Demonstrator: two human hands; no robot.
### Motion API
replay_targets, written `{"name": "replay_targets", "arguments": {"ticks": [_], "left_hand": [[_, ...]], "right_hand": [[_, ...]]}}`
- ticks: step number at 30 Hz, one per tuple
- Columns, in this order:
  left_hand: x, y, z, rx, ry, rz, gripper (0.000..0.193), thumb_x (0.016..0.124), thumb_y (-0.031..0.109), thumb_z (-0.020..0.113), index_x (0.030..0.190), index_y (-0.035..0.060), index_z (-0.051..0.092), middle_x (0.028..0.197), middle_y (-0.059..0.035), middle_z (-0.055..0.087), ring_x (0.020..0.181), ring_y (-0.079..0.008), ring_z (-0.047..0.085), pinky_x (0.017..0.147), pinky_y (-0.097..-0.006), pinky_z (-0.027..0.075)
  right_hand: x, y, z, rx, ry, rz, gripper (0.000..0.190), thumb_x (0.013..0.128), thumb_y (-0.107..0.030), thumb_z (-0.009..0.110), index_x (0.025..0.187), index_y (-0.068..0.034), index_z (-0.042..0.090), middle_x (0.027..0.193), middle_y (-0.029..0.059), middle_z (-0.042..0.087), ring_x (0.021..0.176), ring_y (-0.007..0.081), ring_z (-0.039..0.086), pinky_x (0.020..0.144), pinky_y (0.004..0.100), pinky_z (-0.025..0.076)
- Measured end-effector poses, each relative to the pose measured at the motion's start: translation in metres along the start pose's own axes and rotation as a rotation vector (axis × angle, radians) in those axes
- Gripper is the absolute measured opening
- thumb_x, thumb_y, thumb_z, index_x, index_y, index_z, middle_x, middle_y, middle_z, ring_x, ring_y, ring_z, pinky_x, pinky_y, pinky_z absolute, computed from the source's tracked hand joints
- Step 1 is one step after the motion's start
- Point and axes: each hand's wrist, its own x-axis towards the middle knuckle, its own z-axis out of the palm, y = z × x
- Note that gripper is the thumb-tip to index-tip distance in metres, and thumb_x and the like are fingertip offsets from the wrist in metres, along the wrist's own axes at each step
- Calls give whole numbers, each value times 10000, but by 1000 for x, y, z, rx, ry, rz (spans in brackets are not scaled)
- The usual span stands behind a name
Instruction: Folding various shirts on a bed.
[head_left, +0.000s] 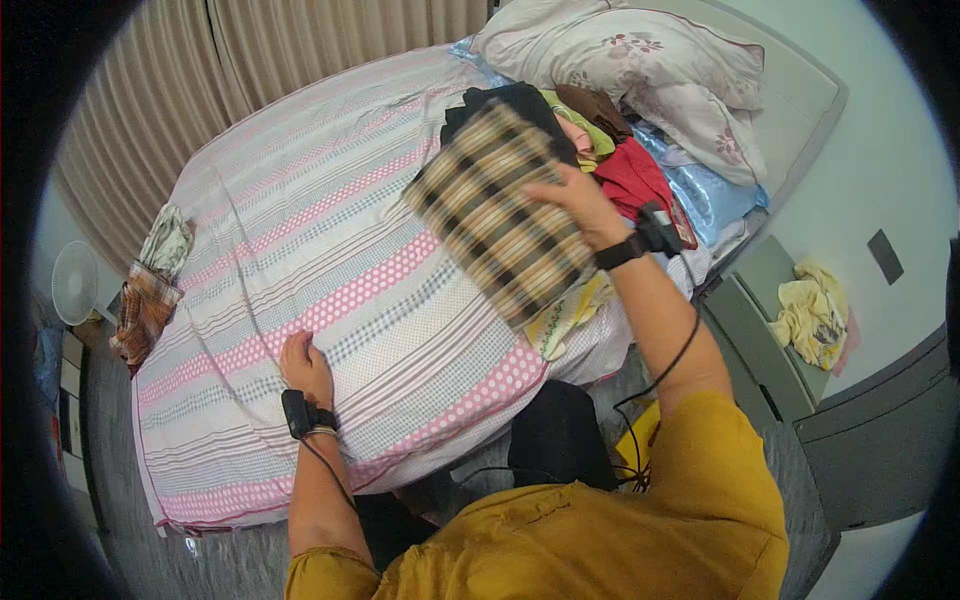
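Observation:
My right hand grips the right edge of a folded plaid cloth in tan, black and cream, its thumb on top. The cloth is blurred and lies over part of a black garment and a yellow-and-white patterned cloth. My left hand rests on the striped bedsheet, fingers slightly curled and holding nothing. Just beyond the right hand are a red garment, a green cloth and a brown cloth, bunched together.
A floral quilt and light-blue satin fabric lie by the headboard. Crumpled clothes hang at the bed's left edge near a white fan. A yellow cloth sits on the bedside cabinet. Cables trail from my wrists.

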Motion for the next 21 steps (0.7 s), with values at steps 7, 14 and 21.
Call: {"name": "replay_targets", "arguments": {"ticks": [7, 14, 21], "left_hand": [[6, 15, 5, -80, -7, 14, 240, 753, 34, 518, 973, 6, 611, 1036, -153, 624, 1007, -340, 559, 919, -440, 410], [1, 6, -4, -44, 2, 7, 235, 751, 16, 518, 967, 13, 608, 1040, -152, 621, 1013, -343, 558, 929, -435, 410], [-1, 10, -6, -55, 1, -23, 236, 757, 14, 528, 975, 20, 619, 1049, -154, 625, 1033, -343, 557, 942, -440, 409]], "right_hand": [[-15, 104, -130, -1093, 222, -134, 500, 746, -246, 748, 1156, -19, 575, 975, 131, 676, 933, 291, 643, 820, 390, 485], [-3, 34, -69, -1243, 542, -315, 761, 715, -259, 746, 1340, -36, 375, 1402, 215, 397, 1293, 362, 381, 1025, 504, 324], [37, 98, -26, -1543, 239, -597, 663, 851, -409, 563, 1350, -5, 397, 1413, 202, 393, 1317, 366, 348, 1088, 505, 226]]}}
